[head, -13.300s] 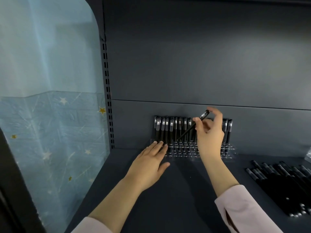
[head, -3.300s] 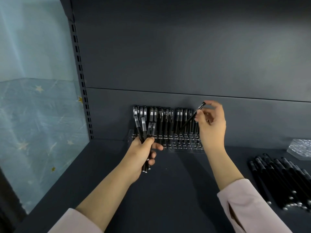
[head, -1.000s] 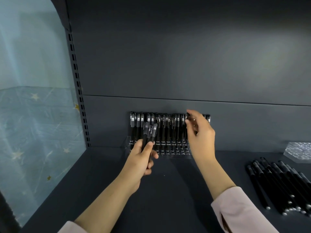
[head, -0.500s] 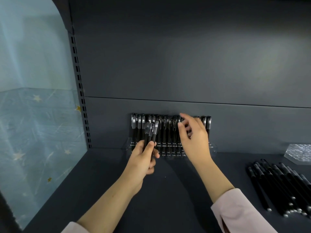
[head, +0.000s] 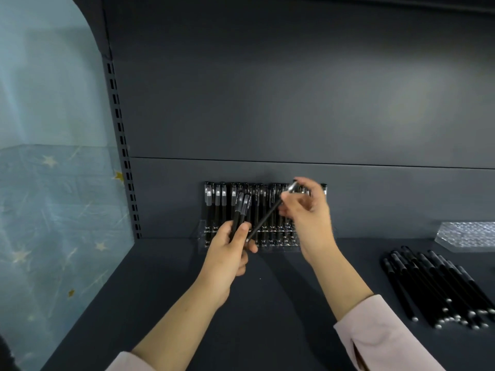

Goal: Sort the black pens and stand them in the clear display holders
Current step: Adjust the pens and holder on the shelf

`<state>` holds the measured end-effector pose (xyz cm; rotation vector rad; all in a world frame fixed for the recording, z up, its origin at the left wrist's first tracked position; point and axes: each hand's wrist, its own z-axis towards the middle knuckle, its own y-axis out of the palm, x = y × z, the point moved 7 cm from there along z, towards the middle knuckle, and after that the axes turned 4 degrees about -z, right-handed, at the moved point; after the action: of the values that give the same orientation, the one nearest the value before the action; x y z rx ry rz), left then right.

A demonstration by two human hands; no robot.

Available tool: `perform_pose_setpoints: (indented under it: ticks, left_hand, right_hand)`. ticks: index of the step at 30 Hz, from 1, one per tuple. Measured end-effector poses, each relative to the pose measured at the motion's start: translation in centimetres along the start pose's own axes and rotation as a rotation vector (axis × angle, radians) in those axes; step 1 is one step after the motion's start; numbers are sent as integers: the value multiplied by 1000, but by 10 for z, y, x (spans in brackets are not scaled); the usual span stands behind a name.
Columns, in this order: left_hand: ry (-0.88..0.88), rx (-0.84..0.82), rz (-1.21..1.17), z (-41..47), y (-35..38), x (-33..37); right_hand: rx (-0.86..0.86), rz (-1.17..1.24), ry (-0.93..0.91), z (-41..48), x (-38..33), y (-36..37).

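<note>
From the head camera, the left hand point(head: 227, 253) is closed in a grip around a small bunch of black pens point(head: 241, 212), caps up, just in front of the clear display holder point(head: 203, 236) standing against the back panel of the dark shelf point(head: 267, 303). The right hand point(head: 308, 218) pinches a single pen point(head: 267, 215), tilted, with its tip near the left thumb. A row of pens point(head: 217, 204) stands upright in the holder. Loose pens point(head: 439, 287) lie at the right, near an empty holder point(head: 468, 234).

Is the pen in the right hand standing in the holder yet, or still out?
Out. The right hand holds the pen tilted in the air, its tip near the left hand, in front of the clear holder.
</note>
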<state>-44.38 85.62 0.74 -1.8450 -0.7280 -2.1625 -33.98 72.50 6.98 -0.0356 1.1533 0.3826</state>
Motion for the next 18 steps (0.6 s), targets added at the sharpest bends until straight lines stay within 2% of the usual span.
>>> perform_pose_setpoints:
  ticks: [2, 5, 12, 18]
  left_hand:
    - [-25, 31, 1, 2, -4, -2]
    - [-51, 57, -5, 3, -7, -4]
    - [-73, 61, -27, 3, -7, -5]
    - [-65, 62, -21, 1, -6, -2]
  right_hand:
    - [192, -15, -108, 1, -10, -24]
    - [354, -251, -256, -4, -23, -46]
    - [302, -521, -361, -2, -18, -40]
    - [281, -609, -333, 3, -12, -41]
